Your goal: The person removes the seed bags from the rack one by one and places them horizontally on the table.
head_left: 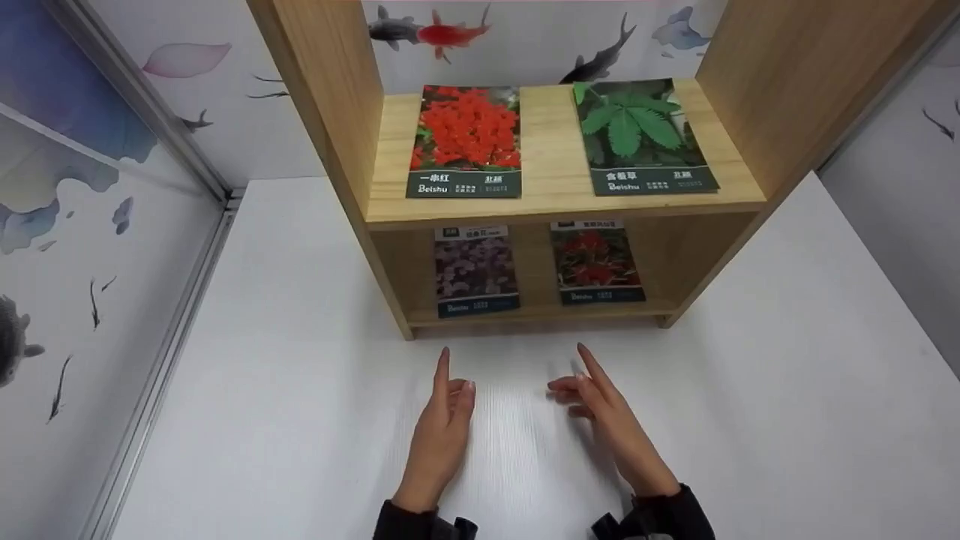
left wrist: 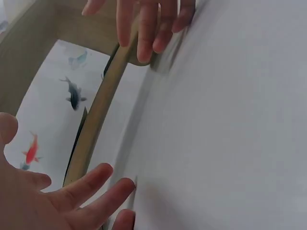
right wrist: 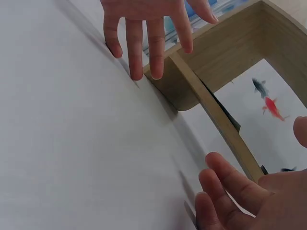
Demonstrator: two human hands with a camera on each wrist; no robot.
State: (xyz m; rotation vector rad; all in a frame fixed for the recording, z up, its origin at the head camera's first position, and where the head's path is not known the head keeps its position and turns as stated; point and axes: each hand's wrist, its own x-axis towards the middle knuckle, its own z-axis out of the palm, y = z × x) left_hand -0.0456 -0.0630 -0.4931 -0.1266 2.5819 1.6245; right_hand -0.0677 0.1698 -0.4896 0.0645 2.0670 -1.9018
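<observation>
Left hand (head_left: 439, 427) and right hand (head_left: 611, 416) rest edge-down on the white counter (head_left: 300, 420), fingers straight and loosely spread, holding nothing. Nearest lie the purple-flower seed packet (head_left: 476, 271) and red-flower seed packet (head_left: 598, 262) on the light wooden shelf (head_left: 547, 311); a flat reach under the upper board would probably serve best.

Lower packets' (head_left: 477, 271) print too small, shelf unit (head_left: 555, 202) top cut off

We see two bare hands, the left hand (head_left: 439, 435) and the right hand (head_left: 611, 420), each with slim fingers and short, unpainted nails, no rings, and behind each wrist a dark, black-looking sleeve cuff with a small dark strapped device on it.
</observation>
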